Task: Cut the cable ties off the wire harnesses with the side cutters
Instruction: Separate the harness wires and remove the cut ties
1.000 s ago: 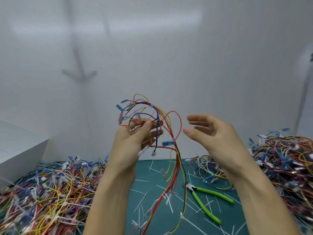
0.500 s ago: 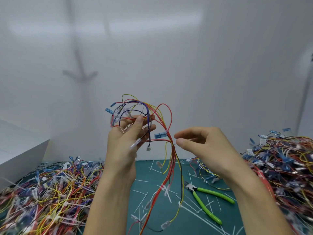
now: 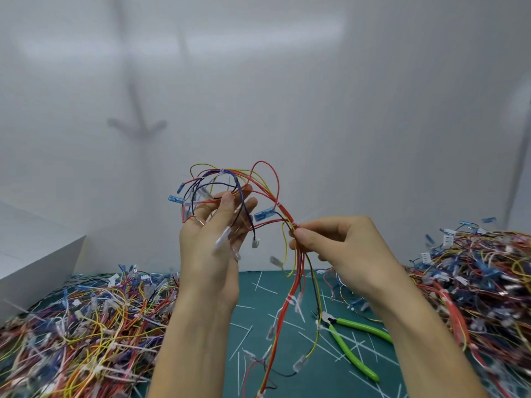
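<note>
Left hand (image 3: 212, 248) grips the looping red-yellow-blue harness (image 3: 285, 211); right hand (image 3: 344, 248) pinches its strands just beside that grip.

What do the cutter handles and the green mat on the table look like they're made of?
Side cutters: handles look like smooth lime-green plastic or rubber sleeves, slightly shiny; the head looks like dark metal. Mat: matte teal, probably rubber or vinyl, showing no glare.
</note>
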